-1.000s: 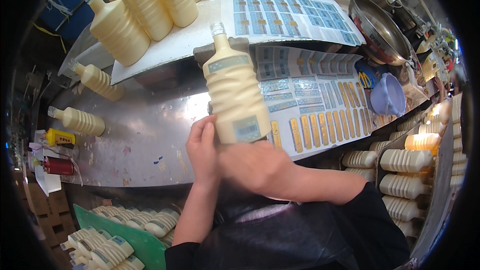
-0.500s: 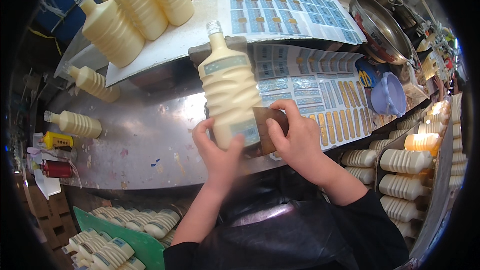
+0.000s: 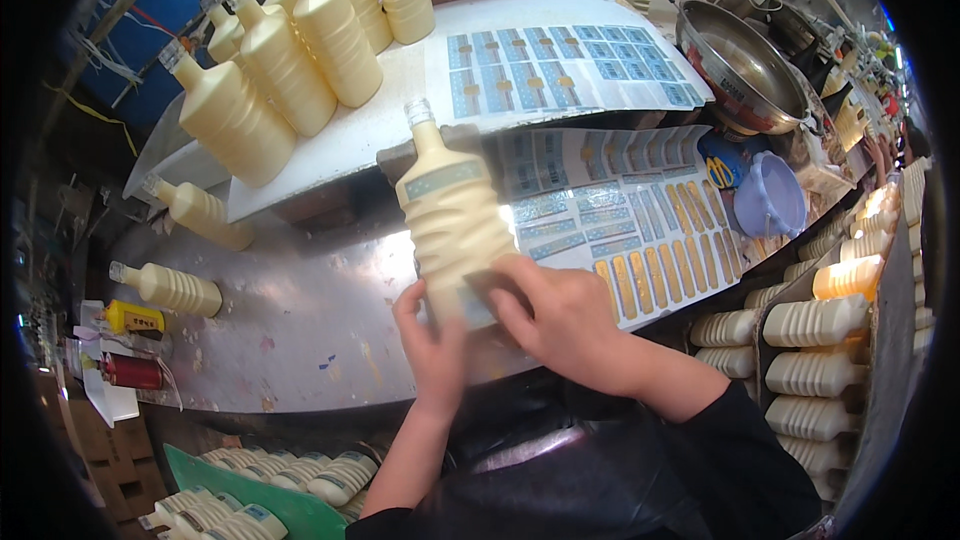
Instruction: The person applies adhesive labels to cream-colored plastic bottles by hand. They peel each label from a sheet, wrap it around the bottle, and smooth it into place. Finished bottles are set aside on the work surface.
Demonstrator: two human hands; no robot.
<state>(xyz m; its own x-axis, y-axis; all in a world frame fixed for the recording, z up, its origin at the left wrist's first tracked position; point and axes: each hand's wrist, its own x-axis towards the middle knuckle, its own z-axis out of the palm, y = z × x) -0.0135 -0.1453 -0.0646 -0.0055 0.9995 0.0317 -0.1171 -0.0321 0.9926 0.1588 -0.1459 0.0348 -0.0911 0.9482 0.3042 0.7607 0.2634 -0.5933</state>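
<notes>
A cream-coloured bottle (image 3: pixel 455 215) with a wavy body and clear neck leans across the middle, its neck pointing away from me. It bears a blue-grey label band (image 3: pixel 441 181) near the shoulder and a small blue label (image 3: pixel 475 306) low on the body. My left hand (image 3: pixel 432 345) is closed around the bottle's lower left side, its thumb blurred over the front. My right hand (image 3: pixel 565 318) bends over the lower right, fingers pinched by the small label on a thin dark flat piece, mostly hidden.
Sheets of blue labels (image 3: pixel 530 45) and gold strips (image 3: pixel 655 275) lie at the right, with a lilac bucket (image 3: pixel 770 195) and a metal pan (image 3: pixel 745 60) beyond. Cream bottles (image 3: pixel 335 30) stand back left. Labelled bottles fill a green-edged bin (image 3: pixel 240 495); others stack at lower right (image 3: pixel 815 372).
My right hand has moved left onto the bottle's lower front. The brown flat piece that showed plainly in it is now mostly covered. The whole view has shifted slightly.
</notes>
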